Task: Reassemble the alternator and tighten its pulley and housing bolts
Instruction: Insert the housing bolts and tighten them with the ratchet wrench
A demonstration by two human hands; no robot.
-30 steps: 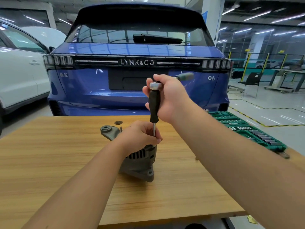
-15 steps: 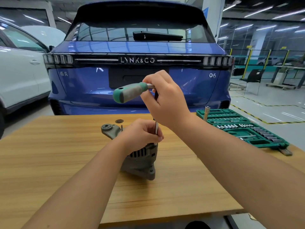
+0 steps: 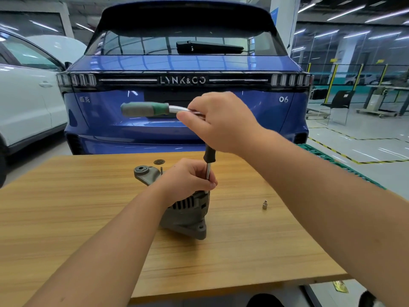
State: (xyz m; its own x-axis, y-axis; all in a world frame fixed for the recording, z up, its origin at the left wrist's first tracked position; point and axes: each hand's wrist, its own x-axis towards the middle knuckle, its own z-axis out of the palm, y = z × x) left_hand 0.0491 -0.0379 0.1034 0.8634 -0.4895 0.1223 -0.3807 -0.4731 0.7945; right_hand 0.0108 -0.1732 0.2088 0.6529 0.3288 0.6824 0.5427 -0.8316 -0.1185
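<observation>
- The green-and-grey handled ratchet wrench has swung round: a second ago its handle stuck out to the right behind the hand, and now it points left, level above the table
- That sweep reads as a turn of a housing bolt on the grey cast-metal alternator, so tightening looks under way rather than done
- The right hand is curled over the ratchet head and the black grip of the upright extension bar
- The left hand pinches the steel shaft just above the alternator, which stands near the middle of the pale wooden table
- A small loose silver socket lies apart to the right, a dark round washer sits behind, and the green socket tray is half hidden by the right forearm
- The bolt itself is hidden under the left fingers
</observation>
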